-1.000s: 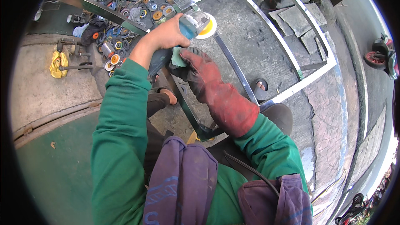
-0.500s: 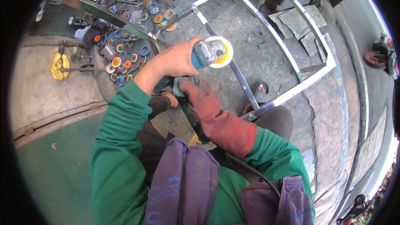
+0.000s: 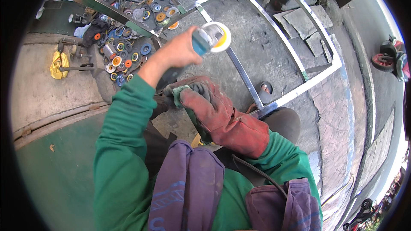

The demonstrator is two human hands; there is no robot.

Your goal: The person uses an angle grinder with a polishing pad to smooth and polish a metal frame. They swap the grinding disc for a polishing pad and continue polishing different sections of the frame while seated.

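My bare left hand (image 3: 176,51) is closed around the body of a blue-and-silver angle grinder (image 3: 204,38). On the grinder's head sits a round white disc with a yellow centre (image 3: 224,37), above a crossbar of a shiny metal tube frame (image 3: 244,75). Just below and nearer to me, my right hand (image 3: 203,102) wears a worn red leather glove with a greenish patch at the fingers. Its fingers are curled closed, and what lies inside them is hidden. A dark cord (image 3: 261,175) runs across my lap.
Many used grinding discs (image 3: 122,57) lie piled on the floor at the far left. Flat grey slabs (image 3: 306,23) lie beyond the frame. A yellow-wrapped tool (image 3: 59,66) rests at the left. My sandalled foot (image 3: 265,93) is beside the frame; a red wheel (image 3: 383,60) stands far right.
My left hand and the grinder have shifted up and slightly left, off the bar's earlier spot. The gloved right hand has moved a little left and its fingers have turned.
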